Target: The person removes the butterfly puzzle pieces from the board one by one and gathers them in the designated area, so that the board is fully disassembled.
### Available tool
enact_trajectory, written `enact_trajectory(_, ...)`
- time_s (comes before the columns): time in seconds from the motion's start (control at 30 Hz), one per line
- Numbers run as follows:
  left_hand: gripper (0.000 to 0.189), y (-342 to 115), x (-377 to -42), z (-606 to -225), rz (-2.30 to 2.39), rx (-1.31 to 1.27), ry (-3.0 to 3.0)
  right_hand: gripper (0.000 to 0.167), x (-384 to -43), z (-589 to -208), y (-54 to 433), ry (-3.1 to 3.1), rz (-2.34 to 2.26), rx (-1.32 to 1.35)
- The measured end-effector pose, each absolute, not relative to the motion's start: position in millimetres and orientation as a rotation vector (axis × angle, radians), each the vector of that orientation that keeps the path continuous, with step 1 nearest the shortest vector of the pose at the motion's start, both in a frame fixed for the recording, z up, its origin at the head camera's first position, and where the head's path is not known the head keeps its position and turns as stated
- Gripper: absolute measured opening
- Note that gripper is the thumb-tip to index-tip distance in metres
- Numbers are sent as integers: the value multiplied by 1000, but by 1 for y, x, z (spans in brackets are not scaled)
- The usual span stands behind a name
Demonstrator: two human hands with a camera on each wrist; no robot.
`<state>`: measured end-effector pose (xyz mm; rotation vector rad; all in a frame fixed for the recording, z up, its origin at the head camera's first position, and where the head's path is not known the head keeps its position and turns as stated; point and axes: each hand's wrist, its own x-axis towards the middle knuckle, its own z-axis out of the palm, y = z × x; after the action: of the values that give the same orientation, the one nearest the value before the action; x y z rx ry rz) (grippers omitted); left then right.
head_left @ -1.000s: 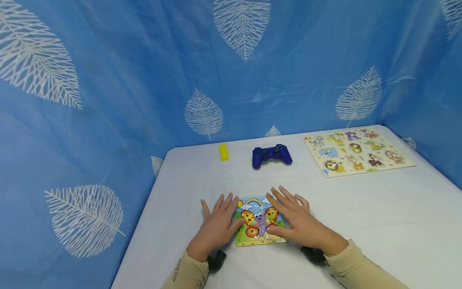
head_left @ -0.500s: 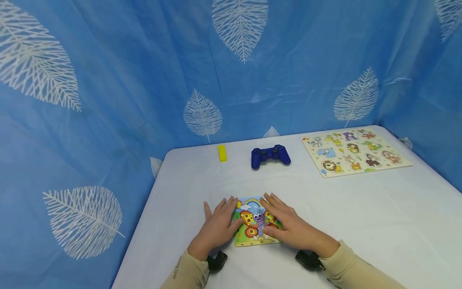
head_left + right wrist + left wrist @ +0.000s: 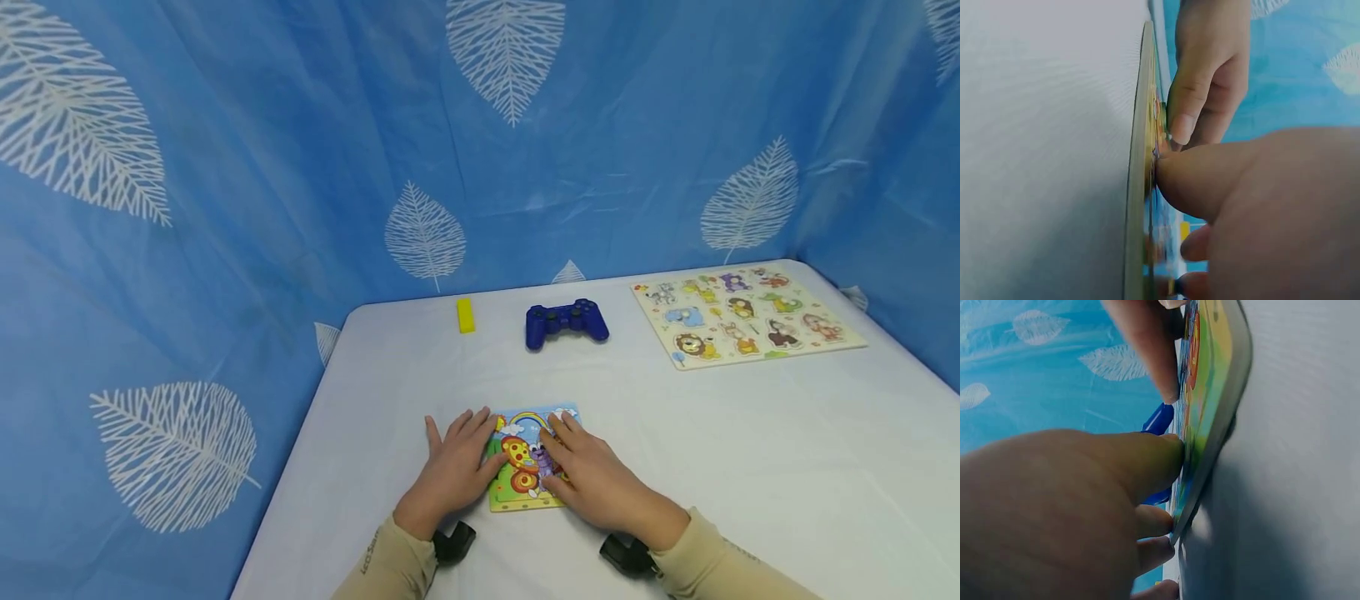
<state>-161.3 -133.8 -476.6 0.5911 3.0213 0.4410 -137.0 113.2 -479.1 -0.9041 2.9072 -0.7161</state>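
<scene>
Fingers [image 3: 557, 450] apart, one left hand [image 3: 452, 472] and one right hand [image 3: 602, 482] on one butterfly board [image 3: 523, 460], one controller [image 3: 566, 322] beyond.

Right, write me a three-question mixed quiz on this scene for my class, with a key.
1. True or false: the dark-blue, two-handled game controller lies between the yellow rectangular block and the cream rectangular animal board.
2. Which hand covers more of the multicoloured square butterfly board: A) left, or B) right?
3. Fill in: the blue hanging curtain carries white ____ shapes.

Key: 1. true; 2. B, the right hand; 3. leaf.
</scene>
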Motion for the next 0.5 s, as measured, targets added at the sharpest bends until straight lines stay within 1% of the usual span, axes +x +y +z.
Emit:
enact_trajectory(0.2, 62, -131, -161, -476, 484, 587, 3033, 60, -136, -483, 119, 2945, -675, -955)
enact_trajectory(0.5, 59, -128, -161, -475, 535, 569, 3030, 55, -136, -482, 117, 2903, -587, -948)
